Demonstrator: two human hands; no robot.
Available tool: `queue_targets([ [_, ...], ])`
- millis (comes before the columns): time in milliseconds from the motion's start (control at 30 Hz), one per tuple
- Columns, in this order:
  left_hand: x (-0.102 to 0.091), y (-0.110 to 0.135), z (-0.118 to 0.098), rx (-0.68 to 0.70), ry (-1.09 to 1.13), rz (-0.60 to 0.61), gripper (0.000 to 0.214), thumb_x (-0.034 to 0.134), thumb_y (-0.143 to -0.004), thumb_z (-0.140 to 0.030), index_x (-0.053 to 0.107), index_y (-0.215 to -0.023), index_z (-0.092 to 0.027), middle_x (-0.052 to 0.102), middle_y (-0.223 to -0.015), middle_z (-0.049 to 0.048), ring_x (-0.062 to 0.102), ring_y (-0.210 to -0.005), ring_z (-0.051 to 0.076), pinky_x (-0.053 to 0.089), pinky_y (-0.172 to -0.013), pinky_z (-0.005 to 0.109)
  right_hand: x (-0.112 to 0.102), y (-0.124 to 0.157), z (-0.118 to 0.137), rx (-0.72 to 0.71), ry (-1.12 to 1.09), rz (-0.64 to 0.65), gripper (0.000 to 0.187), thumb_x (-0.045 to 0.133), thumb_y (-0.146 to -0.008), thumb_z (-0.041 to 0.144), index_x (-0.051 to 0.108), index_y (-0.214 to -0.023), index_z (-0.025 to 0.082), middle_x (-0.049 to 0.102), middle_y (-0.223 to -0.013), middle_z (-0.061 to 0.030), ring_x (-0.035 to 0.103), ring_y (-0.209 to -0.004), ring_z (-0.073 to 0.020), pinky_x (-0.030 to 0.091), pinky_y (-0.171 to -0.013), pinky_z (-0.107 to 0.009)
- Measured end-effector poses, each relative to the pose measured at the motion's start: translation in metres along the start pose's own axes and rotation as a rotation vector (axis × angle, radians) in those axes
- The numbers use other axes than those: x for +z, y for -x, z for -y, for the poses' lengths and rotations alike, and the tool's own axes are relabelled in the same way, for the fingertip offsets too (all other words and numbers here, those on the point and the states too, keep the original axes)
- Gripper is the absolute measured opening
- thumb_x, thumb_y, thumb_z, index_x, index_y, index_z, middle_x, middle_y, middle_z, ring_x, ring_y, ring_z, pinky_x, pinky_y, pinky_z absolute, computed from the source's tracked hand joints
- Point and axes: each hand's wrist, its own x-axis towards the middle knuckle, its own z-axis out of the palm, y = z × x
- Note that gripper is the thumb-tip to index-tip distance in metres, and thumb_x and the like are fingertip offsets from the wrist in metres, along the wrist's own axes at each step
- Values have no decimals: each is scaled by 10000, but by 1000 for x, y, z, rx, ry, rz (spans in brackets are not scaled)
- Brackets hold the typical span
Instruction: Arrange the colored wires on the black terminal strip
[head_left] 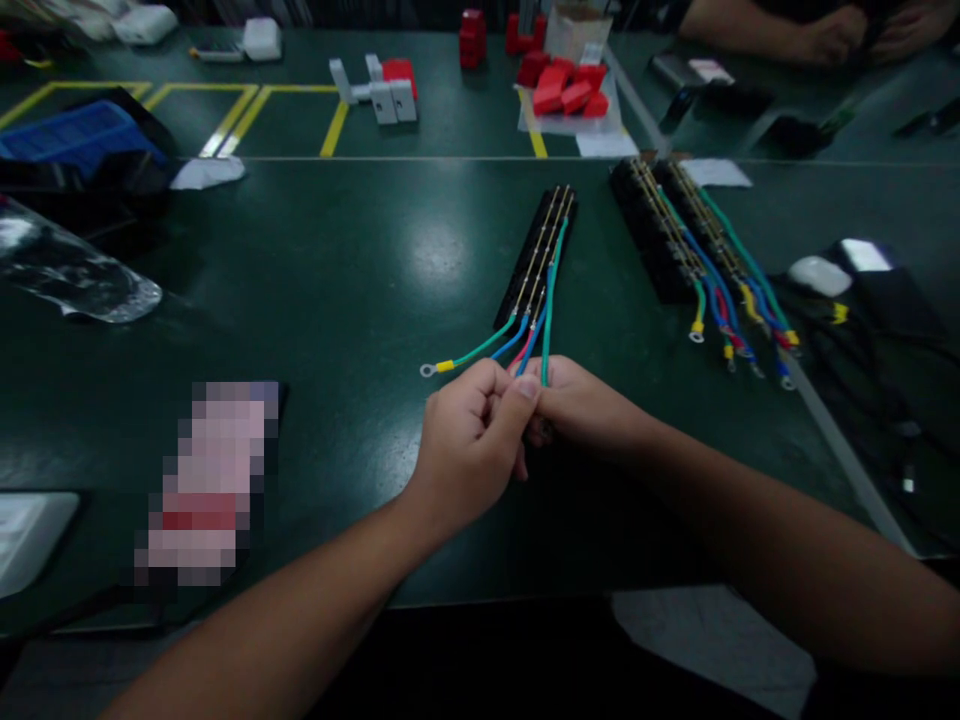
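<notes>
A black strip with metal bars along it [534, 255] lies on the green table in front of me. Green, blue and red wires run from it toward my hands. My left hand [466, 435] is closed around the ends of the blue and red wires. Pressed up against it, my right hand [589, 405] is closed too, with its fingers at the same wires and partly hidden. One green wire [480, 350], tipped with a yellow sleeve and a ring terminal [428, 370], sticks out loose to the left. A second green wire [549, 300] runs down to my right hand.
Two similar wired strips [660, 230] lie at the right. Red parts [562, 88] sit on a bag at the back, near grey blocks [394, 100]. A blurred-out phone-like object [214, 480] lies at left. A co-worker's hands [840, 38] rest at the far right.
</notes>
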Motion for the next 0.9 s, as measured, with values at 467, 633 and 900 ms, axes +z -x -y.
queue_targets([
  [467,-4,8,2,121,-117,62,258,568,-886,-404,565,-752,-183,548,-510,-35,501,-442,84,381,-447,201,-2,-2,-4,-34,-236,93,268,572,-849,305,526,-635,150,480,-532,41,414,-463,-69,305,-444,-202],
  [633,-8,7,-6,170,-247,165,122,550,-863,-269,565,-788,-174,572,-576,-30,476,-457,76,353,-457,207,-5,-3,-6,-49,-299,102,287,575,-846,267,515,-591,148,489,-532,33,425,-476,-73,317,-455,-207],
  [900,-17,5,-9,415,-463,284,204,490,-802,-65,555,-951,-188,665,-855,-1,550,-631,95,442,-634,240,-12,-3,-4,8,-384,109,349,597,-872,313,535,-568,153,468,-438,45,370,-370,-58,260,-369,-187],
])
